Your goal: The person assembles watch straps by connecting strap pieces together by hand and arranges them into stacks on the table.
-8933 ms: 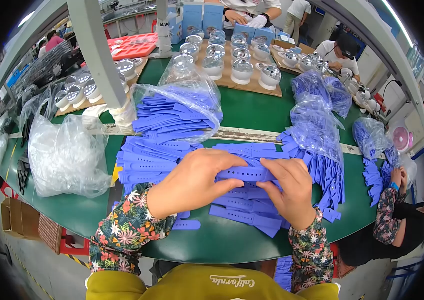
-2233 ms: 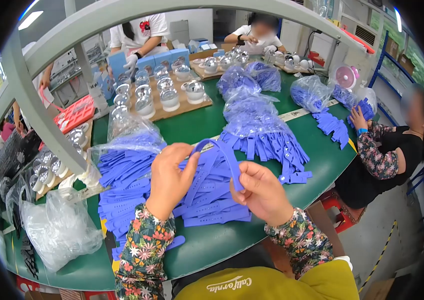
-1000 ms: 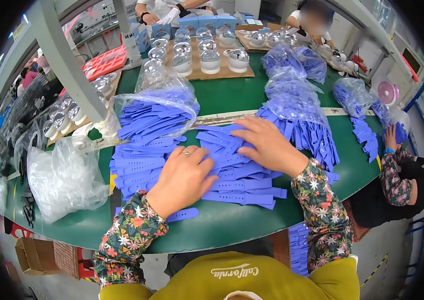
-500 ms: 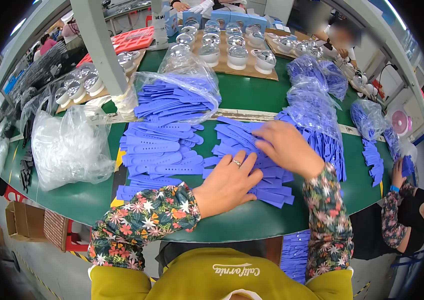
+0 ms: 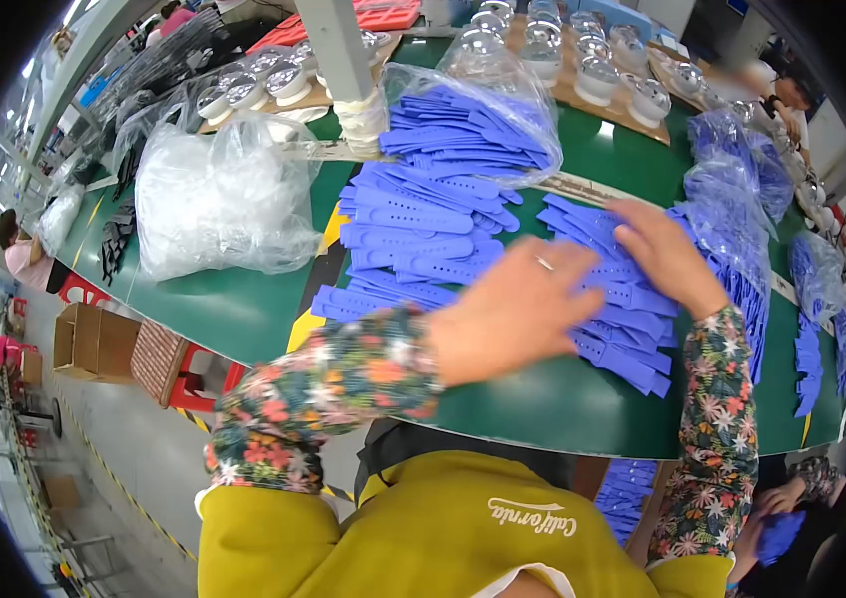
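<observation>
Blue-violet straps with rows of small holes, like rubber watch straps, lie in piles on the green table. My left hand (image 5: 527,307), smeared by motion, hovers between the left strap pile (image 5: 408,224) and the right strap pile (image 5: 622,329). Its fingers look stretched and apart, with no strap visible in them. At the upper right edge of the right pile is my right hand (image 5: 670,257), thumb and fingers spread, touching or just above the straps. More straps spill from a clear plastic bag (image 5: 503,80) behind the left pile.
A bulky clear bag of white items (image 5: 228,199) sits left. Bagged straps (image 5: 727,229) lie right of my right hand. Clear-domed white units (image 5: 597,80) stand on cardboard at the back. A metal post (image 5: 333,50) rises behind the left pile. Another person's hand (image 5: 782,496) is at lower right.
My view has turned, shifting the scene rightward. My left hand has lifted off the right pile's straps and moved left relative to them. My right hand stays near that pile's far edge.
</observation>
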Demonstrator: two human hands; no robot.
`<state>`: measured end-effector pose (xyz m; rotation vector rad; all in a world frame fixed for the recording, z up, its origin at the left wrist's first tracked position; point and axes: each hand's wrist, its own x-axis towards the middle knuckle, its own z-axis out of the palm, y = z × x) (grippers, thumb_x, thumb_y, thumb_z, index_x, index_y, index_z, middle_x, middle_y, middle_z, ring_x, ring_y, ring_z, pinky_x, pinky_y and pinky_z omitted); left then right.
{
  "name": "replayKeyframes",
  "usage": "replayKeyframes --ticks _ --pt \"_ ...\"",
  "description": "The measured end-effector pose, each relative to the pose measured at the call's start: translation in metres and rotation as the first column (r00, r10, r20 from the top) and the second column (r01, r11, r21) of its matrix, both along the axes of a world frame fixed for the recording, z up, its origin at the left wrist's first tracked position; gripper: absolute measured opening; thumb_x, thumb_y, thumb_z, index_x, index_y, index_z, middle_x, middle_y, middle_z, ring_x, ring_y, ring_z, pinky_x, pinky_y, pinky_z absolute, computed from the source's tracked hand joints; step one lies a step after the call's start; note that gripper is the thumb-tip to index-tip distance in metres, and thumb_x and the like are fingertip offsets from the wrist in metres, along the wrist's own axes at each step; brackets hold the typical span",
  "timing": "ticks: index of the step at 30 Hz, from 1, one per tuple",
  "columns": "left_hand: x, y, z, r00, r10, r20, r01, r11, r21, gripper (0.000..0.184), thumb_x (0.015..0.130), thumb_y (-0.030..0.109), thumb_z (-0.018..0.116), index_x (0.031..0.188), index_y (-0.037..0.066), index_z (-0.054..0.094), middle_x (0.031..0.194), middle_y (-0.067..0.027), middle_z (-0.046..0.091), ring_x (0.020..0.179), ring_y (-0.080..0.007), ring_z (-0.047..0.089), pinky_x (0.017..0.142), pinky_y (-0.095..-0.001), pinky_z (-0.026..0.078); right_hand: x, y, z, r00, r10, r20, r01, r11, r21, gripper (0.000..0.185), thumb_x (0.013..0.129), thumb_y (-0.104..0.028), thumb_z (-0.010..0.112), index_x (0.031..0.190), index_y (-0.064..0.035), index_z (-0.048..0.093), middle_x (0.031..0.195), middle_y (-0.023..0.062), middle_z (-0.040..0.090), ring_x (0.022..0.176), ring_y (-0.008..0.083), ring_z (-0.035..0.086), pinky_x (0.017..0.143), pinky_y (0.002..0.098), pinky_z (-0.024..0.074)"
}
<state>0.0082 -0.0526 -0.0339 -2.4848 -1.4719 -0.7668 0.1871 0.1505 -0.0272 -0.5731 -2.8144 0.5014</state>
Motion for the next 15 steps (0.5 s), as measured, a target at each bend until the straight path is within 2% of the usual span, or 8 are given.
replayKeyframes --ticks 1,3,4,7,9,10,11,15 --pt "-0.019 -0.011 0.002 0.994 0.063 0.086 -0.067 0.997 0.047 0.038 0.076 0.022 0.076 0.106 0.007 0.060 0.116 -0.0159 0.058 0.106 -0.0343 0.059 0.087 -0.0465 0.048 0.008 -0.003 0.008 0.997 -0.016 -0.078 0.021 0.998 0.063 0.035 0.099 -0.019 0.053 0.129 -0.0007 0.059 0.129 0.0187 0.062 0.122 0.0346 0.057 0.106 0.0393 0.0427" --pt "-0.056 -0.040 0.019 0.949 0.285 0.132 -0.274 0.957 -0.099 0.024 0.079 0.012 0.071 0.101 0.004 0.063 0.099 -0.0150 0.063 0.093 -0.0365 0.062 0.078 -0.0439 0.052 0.030 0.000 0.020 0.987 -0.055 -0.154 0.063 0.997 0.051 0.035 0.099 -0.018 0.054 0.129 -0.0004 0.059 0.129 0.0171 0.062 0.122 0.0334 0.057 0.105 0.0378 0.0425" --pt "-0.070 -0.057 0.025 0.906 0.381 0.185 -0.330 0.909 -0.254 0.019 0.082 0.009 0.069 0.100 0.004 0.066 0.098 -0.0142 0.065 0.091 -0.0362 0.063 0.079 -0.0444 0.051 0.042 0.003 0.025 0.983 -0.070 -0.167 0.074 0.997 0.021 0.034 0.098 -0.016 0.055 0.128 -0.0013 0.061 0.125 0.0148 0.064 0.117 0.0291 0.060 0.101 0.0357 0.0447" --pt "-0.089 -0.074 0.018 0.923 0.352 0.156 -0.293 0.905 -0.308 0.015 0.083 0.008 0.070 0.097 0.003 0.069 0.100 -0.0138 0.067 0.090 -0.0353 0.063 0.080 -0.0445 0.051 0.078 -0.002 0.036 0.974 -0.193 -0.121 0.181 0.978 -0.100 0.032 0.097 -0.014 0.056 0.126 -0.0023 0.063 0.121 0.0123 0.065 0.110 0.0244 0.061 0.096 0.0335 0.0461" --pt "-0.079 -0.063 0.008 0.951 0.291 0.107 -0.271 0.948 -0.167 0.020 0.081 0.010 0.073 0.100 0.002 0.069 0.100 -0.0133 0.066 0.093 -0.0347 0.062 0.081 -0.0442 0.050 0.101 0.003 0.027 0.957 -0.235 -0.169 0.206 0.963 -0.172 0.030 0.093 -0.009 0.060 0.122 -0.0028 0.065 0.112 0.0106 0.067 0.102 0.0223 0.062 0.091 0.0320 0.0475" --pt "-0.075 -0.056 0.002 0.967 0.221 0.129 -0.202 0.969 -0.145 0.020 0.081 0.010 0.073 0.100 0.002 0.069 0.100 -0.0133 0.066 0.093 -0.0347 0.062 0.081 -0.0442 0.050 0.113 0.002 0.026 0.960 -0.226 -0.169 0.216 0.974 -0.071 0.027 0.092 -0.008 0.061 0.118 -0.0027 0.067 0.110 0.0110 0.067 0.100 0.0228 0.063 0.088 0.0322 0.0486" --pt "-0.072 -0.049 -0.004 0.959 0.271 0.081 -0.253 0.950 -0.184 0.024 0.081 0.010 0.074 0.103 0.003 0.068 0.102 -0.0136 0.066 0.097 -0.0347 0.061 0.083 -0.0440 0.050 0.124 0.000 0.026 0.963 -0.218 -0.156 0.226 0.974 0.032 0.024 0.091 -0.007 0.061 0.114 -0.0025 0.068 0.108 0.0114 0.068 0.098 0.0234 0.064 0.084 0.0323 0.0498" --pt "-0.065 -0.022 -0.022 0.959 0.284 -0.024 -0.283 0.940 -0.188 0.030 0.073 0.010 0.078 0.101 0.003 0.067 0.100 -0.0151 0.063 0.094 -0.0368 0.060 0.083 -0.0440 0.048 0.158 -0.010 0.021 0.937 -0.340 -0.085 0.345 0.937 0.052 0.019 0.087 -0.006 0.066 0.105 -0.0009 0.069 0.101 0.0115 0.068 0.089 0.0252 0.066 0.074 0.0345 0.0522"
